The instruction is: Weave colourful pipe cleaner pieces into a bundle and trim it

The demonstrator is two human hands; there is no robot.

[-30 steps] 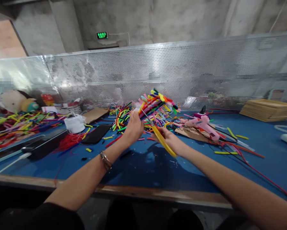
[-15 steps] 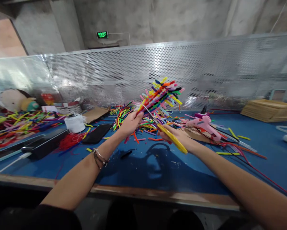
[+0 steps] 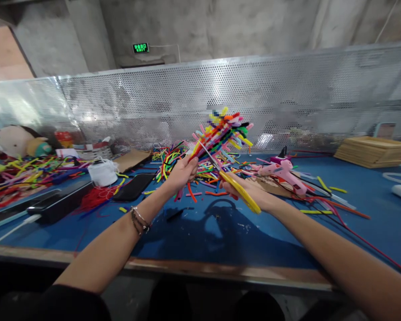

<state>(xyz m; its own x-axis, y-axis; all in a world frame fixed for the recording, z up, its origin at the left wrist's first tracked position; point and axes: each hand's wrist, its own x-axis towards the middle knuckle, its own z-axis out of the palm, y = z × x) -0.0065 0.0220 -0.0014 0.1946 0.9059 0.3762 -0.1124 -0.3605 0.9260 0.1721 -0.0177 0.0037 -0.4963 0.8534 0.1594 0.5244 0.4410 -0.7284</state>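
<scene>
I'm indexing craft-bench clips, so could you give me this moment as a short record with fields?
Left hand: grips a bundle of pipe cleaners, raised above the table
Right hand: holds yellow-handled scissors, blades at the bundle's lower end
Surface: blue table, strewn with cut pieces
Nearby: pink glue gun right of the hands; black phone and white spool to the left
Behind: perforated metal screen
</scene>
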